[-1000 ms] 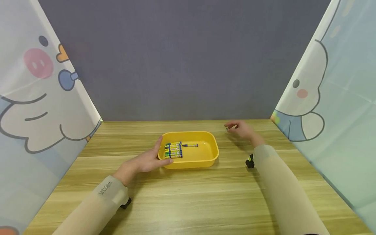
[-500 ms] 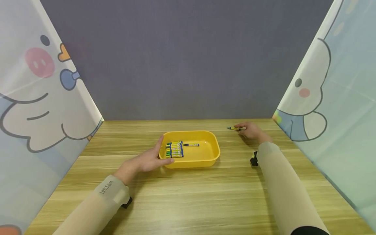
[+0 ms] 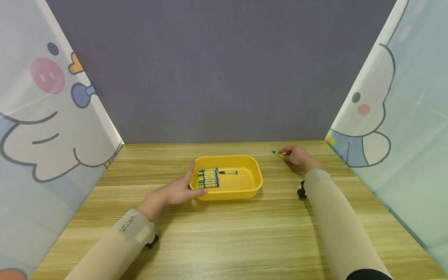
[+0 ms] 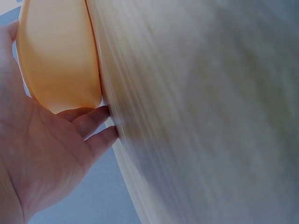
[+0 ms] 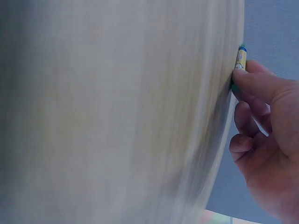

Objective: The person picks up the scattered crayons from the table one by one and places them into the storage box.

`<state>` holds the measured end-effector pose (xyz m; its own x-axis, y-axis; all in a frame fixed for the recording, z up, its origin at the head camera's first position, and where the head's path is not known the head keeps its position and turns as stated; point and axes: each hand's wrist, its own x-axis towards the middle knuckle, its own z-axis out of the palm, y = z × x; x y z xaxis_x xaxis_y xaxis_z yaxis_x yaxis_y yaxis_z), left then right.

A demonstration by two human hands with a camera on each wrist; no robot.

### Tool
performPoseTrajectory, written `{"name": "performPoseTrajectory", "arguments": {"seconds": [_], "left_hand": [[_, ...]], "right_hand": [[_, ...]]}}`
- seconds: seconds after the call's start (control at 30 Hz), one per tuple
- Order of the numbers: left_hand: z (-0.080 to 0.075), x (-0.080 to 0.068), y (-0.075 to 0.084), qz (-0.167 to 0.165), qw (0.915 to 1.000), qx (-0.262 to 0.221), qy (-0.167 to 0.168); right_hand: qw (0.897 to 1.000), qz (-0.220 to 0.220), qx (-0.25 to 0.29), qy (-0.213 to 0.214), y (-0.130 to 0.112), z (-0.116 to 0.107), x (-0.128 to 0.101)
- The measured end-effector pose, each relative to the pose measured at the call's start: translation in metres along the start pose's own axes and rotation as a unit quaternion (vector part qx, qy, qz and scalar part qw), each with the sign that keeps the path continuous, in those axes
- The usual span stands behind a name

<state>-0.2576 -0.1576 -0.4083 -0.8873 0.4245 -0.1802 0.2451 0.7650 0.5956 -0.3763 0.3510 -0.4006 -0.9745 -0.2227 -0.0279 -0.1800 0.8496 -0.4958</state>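
Observation:
A yellow plastic tray point(image 3: 246, 193) sits mid-table. My left hand point(image 3: 176, 191) rests against its left end, thumb along the front rim and fingers spread at the side. In the left wrist view, fairly straight fingers lie at the tray's wall point(image 4: 60, 60). Inside, a row of several crayons point(image 3: 209, 179) with yellow-and-blue wrappers lies at the left, and a dark-tipped crayon point(image 3: 229, 172) lies apart beside them. To the right of the tray, my right hand point(image 3: 296, 156) pinches a green-tipped crayon point(image 5: 241, 57) between thumb and fingers, close to the tabletop.
A wood-grain table point(image 3: 224, 241) extends around the tray. Behind it stands a dark grey panel point(image 3: 224, 77). Cartoon-printed curtains point(image 3: 402, 116) flank both sides. A small black device point(image 3: 301, 191) is strapped below the right wrist.
My right hand has moved slightly right, and more of its crayon has come into view, then turned so its tip points up and left. My left hand stays on the tray.

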Motion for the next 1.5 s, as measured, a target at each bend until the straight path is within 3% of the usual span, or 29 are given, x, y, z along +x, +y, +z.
{"name": "performPoseTrajectory", "arguments": {"seconds": [0.27,0.43,0.73,1.0,1.5], "left_hand": [[0.0,-0.002,-0.001,0.004,1.0,-0.004,0.004],[-0.001,-0.001,-0.002,0.005,1.0,0.0,0.003],[-0.001,-0.001,-0.003,-0.002,1.0,-0.001,-0.001],[-0.001,-0.001,-0.001,0.006,1.0,0.007,0.002],[0.0,-0.001,0.0,0.015,0.9999,0.006,0.006]], "right_hand": [[1.0,-0.014,0.025,-0.007,-0.007,0.001,-0.011],[0.998,-0.054,0.012,0.007,-0.017,0.006,-0.019],[0.991,-0.127,0.047,0.014,-0.061,0.01,-0.035],[0.987,-0.144,0.067,0.012,-0.099,0.013,-0.04],[0.976,-0.198,0.085,-0.028,-0.144,0.047,-0.031]]}}
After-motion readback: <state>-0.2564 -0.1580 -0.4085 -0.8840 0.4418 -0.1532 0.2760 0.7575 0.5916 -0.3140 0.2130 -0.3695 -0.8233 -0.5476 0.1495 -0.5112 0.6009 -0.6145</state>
